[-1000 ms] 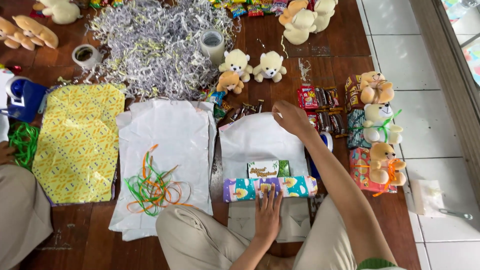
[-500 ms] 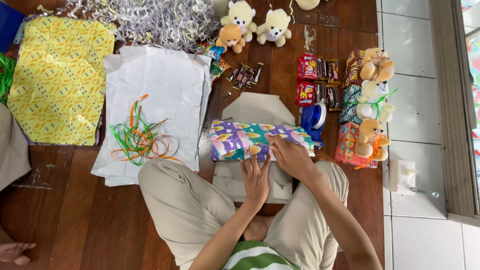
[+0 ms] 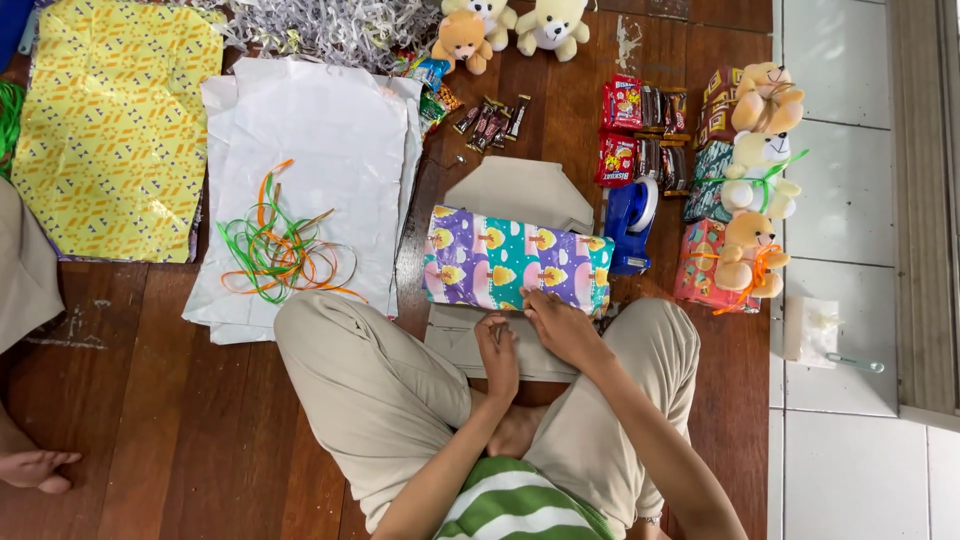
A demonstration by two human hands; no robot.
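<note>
Two bare hands work at the near edge of a wrapped box [image 3: 515, 258], a long parcel in purple, teal and pink patterned paper that lies on a grey sheet of paper [image 3: 520, 190] on the wooden floor [image 3: 180, 430], just in front of the seated person's crossed legs. The left hand [image 3: 497, 355] rests on the grey sheet below the box, fingers curled and pinching at the paper's edge — whether it grips anything firmly cannot be told. The right hand [image 3: 560, 325] lies against the lower side of the box, fingers bent and pressing on the wrapping there. Just right of the box stands a blue tape dispenser [image 3: 632, 222], and beyond it a column of wrapped parcels topped with small teddy bears [image 3: 755, 170]. Red snack packets [image 3: 640, 130] lie above the dispenser. To the left, a white sheet [image 3: 310, 130] carries a tangle of green and orange ribbon [image 3: 280, 250], with yellow patterned wrapping paper [image 3: 110, 120] further left. Three more teddy bears [image 3: 510, 25] and shredded silver paper [image 3: 320, 25] sit at the top — another person's foot [image 3: 35, 468] shows at the lower left.
</note>
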